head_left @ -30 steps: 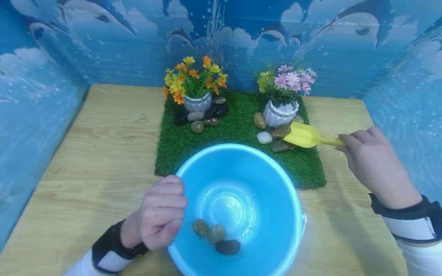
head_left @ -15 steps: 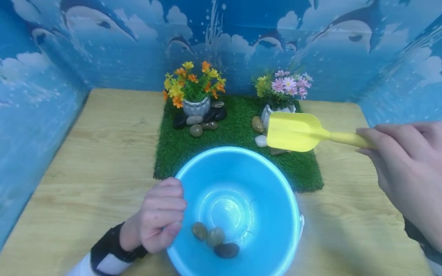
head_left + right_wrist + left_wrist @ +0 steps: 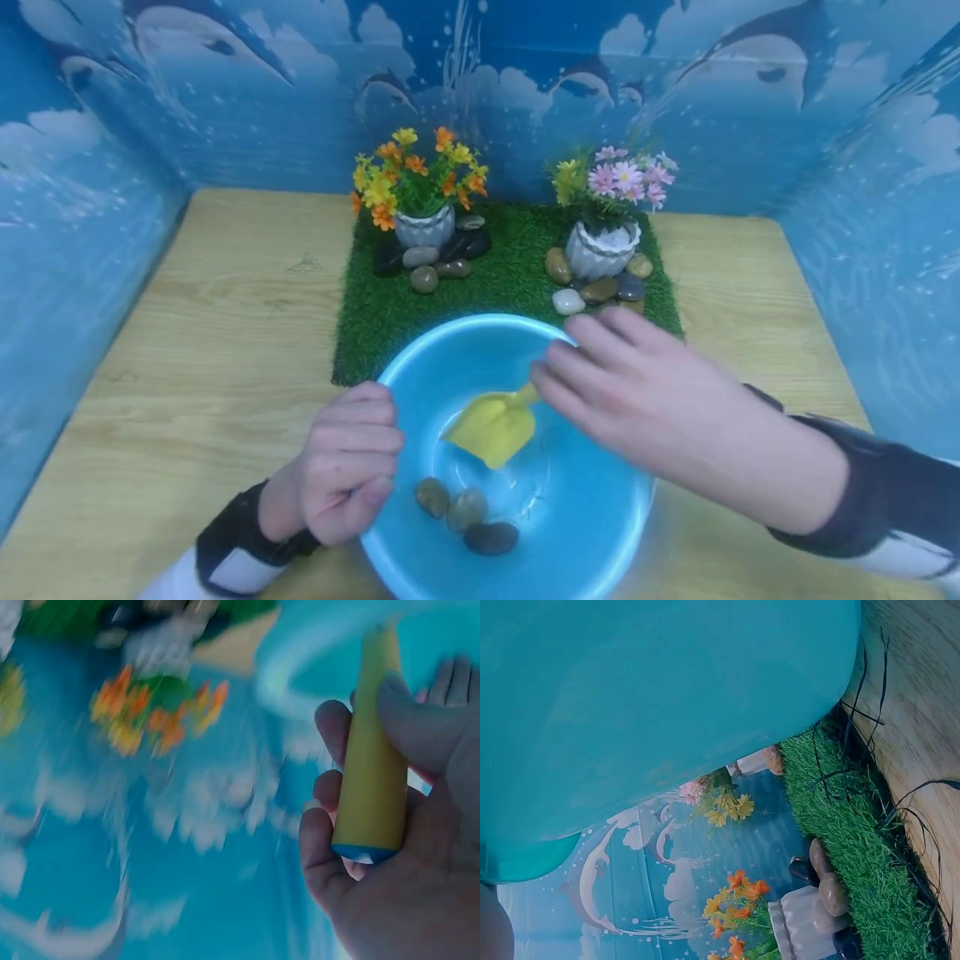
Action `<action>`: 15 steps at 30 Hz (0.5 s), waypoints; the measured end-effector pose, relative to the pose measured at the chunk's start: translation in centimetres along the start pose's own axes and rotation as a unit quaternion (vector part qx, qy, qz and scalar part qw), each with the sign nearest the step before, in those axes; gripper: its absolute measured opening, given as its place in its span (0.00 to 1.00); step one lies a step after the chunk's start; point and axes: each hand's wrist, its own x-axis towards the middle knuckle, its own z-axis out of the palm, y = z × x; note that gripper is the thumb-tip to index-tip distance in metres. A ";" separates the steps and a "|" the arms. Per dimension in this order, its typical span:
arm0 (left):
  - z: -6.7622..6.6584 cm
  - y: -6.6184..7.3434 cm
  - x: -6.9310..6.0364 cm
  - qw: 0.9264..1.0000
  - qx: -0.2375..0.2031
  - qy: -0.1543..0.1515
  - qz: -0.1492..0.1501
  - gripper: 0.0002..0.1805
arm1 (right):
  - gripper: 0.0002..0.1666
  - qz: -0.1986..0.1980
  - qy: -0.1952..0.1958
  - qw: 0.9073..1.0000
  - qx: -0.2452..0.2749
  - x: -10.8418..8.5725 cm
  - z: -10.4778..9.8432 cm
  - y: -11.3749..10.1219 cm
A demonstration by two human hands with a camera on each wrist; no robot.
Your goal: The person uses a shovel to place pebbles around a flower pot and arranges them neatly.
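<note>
A blue bucket [image 3: 592,525] stands in the front middle of the head view, with three stones [image 3: 491,538] at its bottom. At its left rim my left hand [image 3: 351,467] grips the edge with curled fingers; the left wrist view is largely filled by the bucket's outer wall [image 3: 652,712]. My right hand [image 3: 637,392] reaches over the right rim and holds a yellow toy shovel [image 3: 491,429]. The shovel's tilted blade is over the bucket's inside, and no stone shows on it. In the right wrist view, fingers and thumb wrap the shovel's handle [image 3: 371,780].
Behind the bucket lies a green turf mat [image 3: 510,250]. On it stand a pot of orange and yellow flowers [image 3: 423,227] and a pot of pink flowers [image 3: 600,250], each ringed by several stones. Dolphin-print walls [image 3: 300,125] enclose the wooden table [image 3: 247,292].
My right hand lifted the shovel from the stones by the pink-flower pot and swung it left over the bucket, tilting the blade down. The left hand stayed at the rim.
</note>
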 end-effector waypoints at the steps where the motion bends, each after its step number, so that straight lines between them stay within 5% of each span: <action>1: 0.0 0.0 -0.1 1.000 0.000 0.003 0.005 0.27 | 0.28 -0.017 -0.005 1.000 -0.001 2.1 -1.9 -0.8; 5: 0.0 -0.1 -0.2 1.000 0.000 0.007 0.012 0.27 | 0.10 -0.060 -0.057 0.996 -0.035 6.0 -4.3 -2.3; 15: 0.0 -0.2 -0.2 1.000 -0.005 0.007 0.015 0.27 | 0.07 -0.083 -0.095 0.990 0.062 7.1 -2.5 -2.6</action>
